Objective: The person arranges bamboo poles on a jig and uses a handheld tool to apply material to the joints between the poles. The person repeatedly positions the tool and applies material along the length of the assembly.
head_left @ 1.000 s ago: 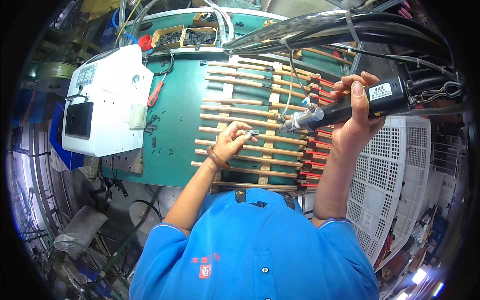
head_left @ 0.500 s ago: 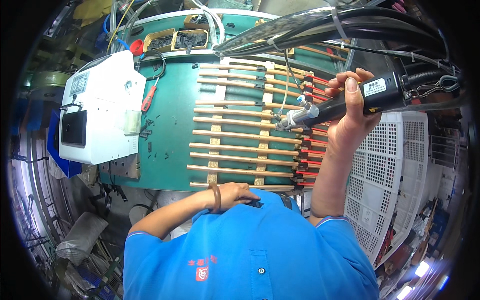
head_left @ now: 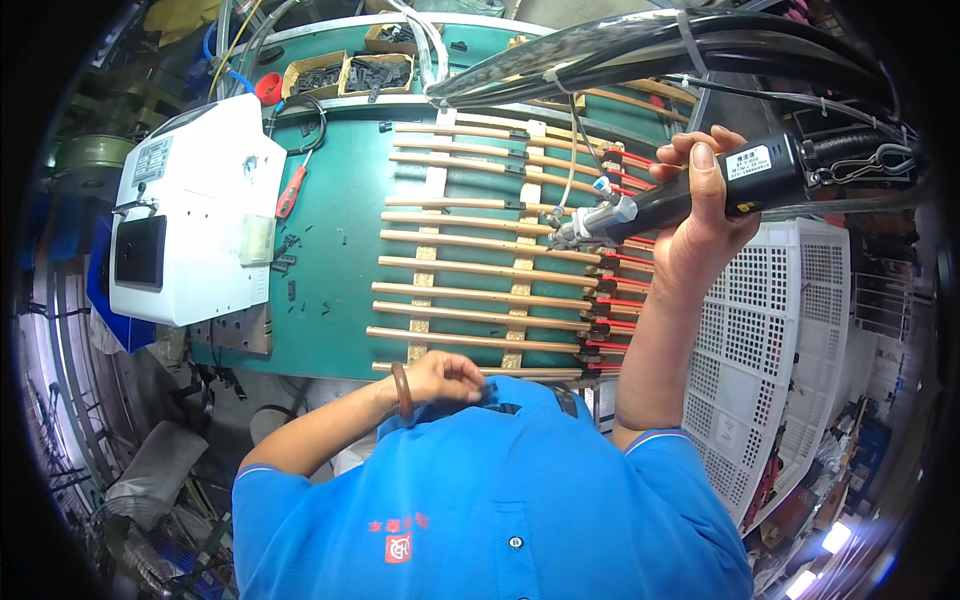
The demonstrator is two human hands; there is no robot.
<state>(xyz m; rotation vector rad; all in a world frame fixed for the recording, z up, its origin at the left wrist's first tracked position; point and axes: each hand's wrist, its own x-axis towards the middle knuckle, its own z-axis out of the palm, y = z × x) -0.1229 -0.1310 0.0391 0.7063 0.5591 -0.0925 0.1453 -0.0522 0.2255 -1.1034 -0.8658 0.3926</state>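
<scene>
The right hand (head_left: 706, 205) wraps around a black power tool (head_left: 772, 182), fingers closed on its body and thumb laid along it; the tool's metal nose (head_left: 605, 218) points left over the wooden rods (head_left: 470, 270), though whether its tip touches one is not clear; the rods lie side by side across pale crosswise strips (head_left: 423, 280) on the green bench (head_left: 335, 250), with red pieces (head_left: 622, 283) at their right ends; the left hand (head_left: 447, 378), below a brown bracelet (head_left: 402, 394) on its wrist, is at the front of the blue shirt (head_left: 430, 480), near the bench's close edge; its fingers are loosely curled, and I cannot tell whether they pinch anything; a red-handled screwdriver (head_left: 291, 193) lies beside the white machine (head_left: 200, 210); cartons (head_left: 345, 78) of black parts stand at the far side; a white perforated crate (head_left: 745, 340) is right of the rods.
</scene>
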